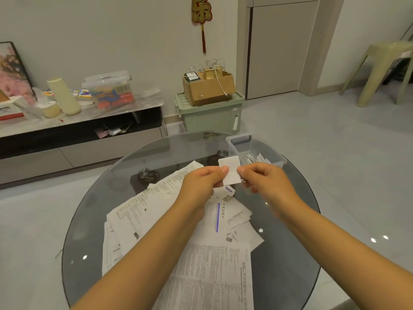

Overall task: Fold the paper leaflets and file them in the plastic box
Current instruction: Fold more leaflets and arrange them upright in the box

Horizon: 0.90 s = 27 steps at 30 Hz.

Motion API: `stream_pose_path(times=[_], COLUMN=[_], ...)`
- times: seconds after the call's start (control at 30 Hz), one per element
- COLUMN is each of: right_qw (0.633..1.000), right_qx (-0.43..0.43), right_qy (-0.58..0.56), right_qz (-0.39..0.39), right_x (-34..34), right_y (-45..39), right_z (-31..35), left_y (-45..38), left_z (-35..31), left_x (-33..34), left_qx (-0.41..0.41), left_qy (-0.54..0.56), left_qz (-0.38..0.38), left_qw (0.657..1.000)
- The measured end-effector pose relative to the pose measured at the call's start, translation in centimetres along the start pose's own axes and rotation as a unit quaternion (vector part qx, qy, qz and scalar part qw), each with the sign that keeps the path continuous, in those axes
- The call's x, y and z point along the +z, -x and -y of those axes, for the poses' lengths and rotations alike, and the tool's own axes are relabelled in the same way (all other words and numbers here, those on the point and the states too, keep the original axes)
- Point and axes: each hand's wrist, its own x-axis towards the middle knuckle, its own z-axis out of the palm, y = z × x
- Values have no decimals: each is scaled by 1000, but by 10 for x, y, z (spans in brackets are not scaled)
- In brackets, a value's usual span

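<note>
**K:** Living room, round glass table (93, 211), grey floor. What are the fingers doing?

**M:** Both hands pinch one small folded leaflet (230, 173), held up over the table's far side. Left hand (201, 182): thumb on the front face at the leaflet's left edge, other fingers curled behind. Right hand (266, 177): fingertips nip the right edge, remaining fingers loosely curled. Neither hand holds anything else.

**K:** Leaflet state?

**M:** Folded down to a small white rectangle with a horizontal crease across the middle. Several layers, I'd guess, so stiffer than a flat sheet, but probably springy and likely to pop open if let go.

**K:** Handling?

**M:** Very light, thin paper. Tears and creases easily, and slides on glass. Best held at opposite edges as now, pressing along the crease to set it. One hand should manage the carry if it pinches across the fold.

**K:** Box?

**M:** Clear plastic box (237, 144) just beyond the leaflet, at the far right of the table. Folded pieces (257, 158) already stand inside. Open top, so a short reach and drop in edge-first.

**K:** What's left?

**M:** Loose pile of unfolded sheets (214, 276) spread under the arms, overlapping. Flat on glass, they'll be hard to pick up cleanly; lifting a corner or sliding one off the pile looks easier.

**K:** Beyond that?

**M:** Low cabinet (89, 121) on the left, green bin (210, 117) with a cardboard box (207, 88) on top.
</note>
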Motion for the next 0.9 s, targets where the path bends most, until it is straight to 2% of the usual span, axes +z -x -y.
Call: stream_pose_path(times=[0.27,0.33,0.4,0.47,0.5,0.57,0.6,0.67,0.77,0.9], right_qw=[992,988,976,957,946,927,918,901,876,865], right_qx=[-49,-56,-75,-94,-104,-122,-130,-135,-134,-117], right_qy=[25,48,97,173,209,267,293,341,403,437], right_qz=[-110,-136,-178,-213,-224,-234,-235,-230,-228,-218], right_x=[-35,-42,-50,-56,-58,-60,-60,-57,-55,-54], right_y=[-37,-45,-54,-60,-62,-65,-67,-69,-74,-78], right_z=[10,8,5,3,2,-2,-3,-6,-8,-8], left_y=[-43,-52,-65,-77,-82,-90,-93,-98,-107,-113], left_z=[-26,-27,-25,-22,-20,-16,-15,-13,-10,-11], left_x=[40,48,55,59,60,61,62,63,68,72], left_qx=[46,71,130,198,236,307,333,365,403,423], left_qy=[-30,-73,-144,-251,-323,-454,-494,-538,-566,-586], left_qz=[50,49,49,63,85,148,177,214,230,238], left_qw=[997,994,980,945,913,823,783,729,681,649])
